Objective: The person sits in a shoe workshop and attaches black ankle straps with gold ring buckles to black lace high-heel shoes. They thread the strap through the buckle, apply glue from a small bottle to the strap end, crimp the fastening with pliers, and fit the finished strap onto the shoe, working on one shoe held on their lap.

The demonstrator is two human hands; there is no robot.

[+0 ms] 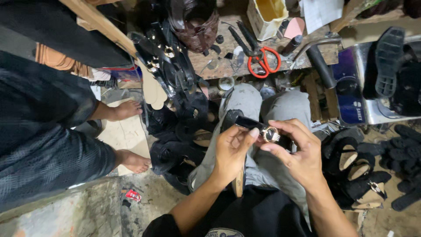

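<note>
My left hand (pixel 231 151) and my right hand (pixel 294 149) meet above my lap and together hold a black sandal strap (pixel 246 123). A round metal buckle (pixel 271 134) sits on the strap, pinched between my right thumb and fingers. My left thumb and fingers grip the strap just left of the buckle. A sandal sole (pixel 239 177) stands on edge against my left wrist, between my knees. My grey trousers (pixel 280 107) lie under both hands.
A heap of black straps with buckles (pixel 169 61) lies to the upper left. Orange-handled scissors (pixel 262 59) rest on a wooden bench. Black sandals (pixel 359 171) pile at the right. Another person's bare feet (pixel 129 134) stand at the left on cardboard.
</note>
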